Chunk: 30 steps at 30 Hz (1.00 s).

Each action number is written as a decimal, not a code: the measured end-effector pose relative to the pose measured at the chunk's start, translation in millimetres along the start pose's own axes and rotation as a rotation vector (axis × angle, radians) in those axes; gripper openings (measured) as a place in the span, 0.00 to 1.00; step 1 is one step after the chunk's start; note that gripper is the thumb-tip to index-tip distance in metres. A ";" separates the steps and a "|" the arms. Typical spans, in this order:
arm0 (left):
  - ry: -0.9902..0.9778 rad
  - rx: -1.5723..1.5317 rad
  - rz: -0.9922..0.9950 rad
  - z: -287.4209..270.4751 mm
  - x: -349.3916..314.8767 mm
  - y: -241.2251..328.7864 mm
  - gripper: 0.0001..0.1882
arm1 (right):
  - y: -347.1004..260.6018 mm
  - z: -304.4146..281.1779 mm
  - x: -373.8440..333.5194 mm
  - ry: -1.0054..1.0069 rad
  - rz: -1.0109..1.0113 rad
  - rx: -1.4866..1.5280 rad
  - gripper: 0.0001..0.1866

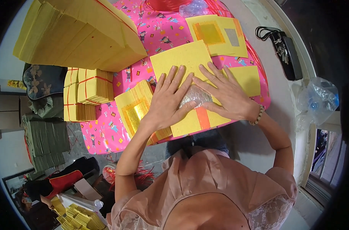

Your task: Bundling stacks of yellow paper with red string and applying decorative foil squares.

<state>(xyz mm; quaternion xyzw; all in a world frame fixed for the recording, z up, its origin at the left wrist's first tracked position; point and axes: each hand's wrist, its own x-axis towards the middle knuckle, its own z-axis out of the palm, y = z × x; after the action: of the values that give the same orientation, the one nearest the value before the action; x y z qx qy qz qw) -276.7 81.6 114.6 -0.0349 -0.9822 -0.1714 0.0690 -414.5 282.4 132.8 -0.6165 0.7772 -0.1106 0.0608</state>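
Both of my hands lie flat with fingers spread on a yellow paper sheet (pixel 182 57) at the table's near edge. My left hand (pixel 166 100) rests on its left part, and my right hand (pixel 229 96) on its right part. Between them shows a crinkled silver foil patch (pixel 195 95), partly under my thumbs. An orange strip (pixel 203 118) runs down from the foil. Left of my left hand is a small pile of yellow papers with gold foil (pixel 134 113). Another yellow sheet (pixel 248 79) sits right of my right hand, partly covered.
A tall yellow paper stack (pixel 78 34) and red-tied bundles (pixel 95 86) stand at left on the pink patterned tablecloth (pixel 105 134). Foil-marked papers (pixel 239 48) lie far right. Beyond are a black pouch (pixel 291 57) and clear plastic bag (pixel 318 99). Another person (pixel 63 182) handles yellow papers lower left.
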 end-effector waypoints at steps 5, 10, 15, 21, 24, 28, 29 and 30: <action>0.001 -0.114 0.010 -2.4 1.7 -8.3 0.38 | 7.5 -0.1 8.1 0.094 -0.040 -0.068 0.30; 0.165 -0.114 0.048 -8.2 10.5 -9.4 0.28 | 30.5 4.4 29.0 0.359 -0.151 -0.144 0.20; 0.248 0.077 0.050 -18.4 22.2 -5.3 0.23 | 46.6 2.8 45.6 0.470 -0.304 -0.244 0.17; 0.396 0.422 0.113 -19.0 35.0 -8.3 0.23 | 48.1 1.3 37.8 0.742 -0.084 0.023 0.21; 0.470 0.474 0.166 -22.2 47.5 12.4 0.23 | 52.6 -4.3 22.8 0.792 0.349 0.564 0.26; 0.488 0.486 0.266 -12.6 65.9 51.6 0.23 | 64.4 -32.7 -17.2 0.326 0.549 1.324 0.23; 0.475 0.480 0.324 -6.7 72.5 63.4 0.23 | 74.0 -27.4 -30.4 0.335 0.556 1.324 0.23; 0.475 0.480 0.327 -0.7 77.1 72.6 0.23 | 83.7 -19.1 -41.1 0.375 0.499 1.416 0.22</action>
<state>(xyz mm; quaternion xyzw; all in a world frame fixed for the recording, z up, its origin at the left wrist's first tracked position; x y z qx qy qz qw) -346.2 153.0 150.7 -0.1333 -0.9324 0.0737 0.3277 -488.4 342.2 128.9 -0.2083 0.6346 -0.6666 0.3311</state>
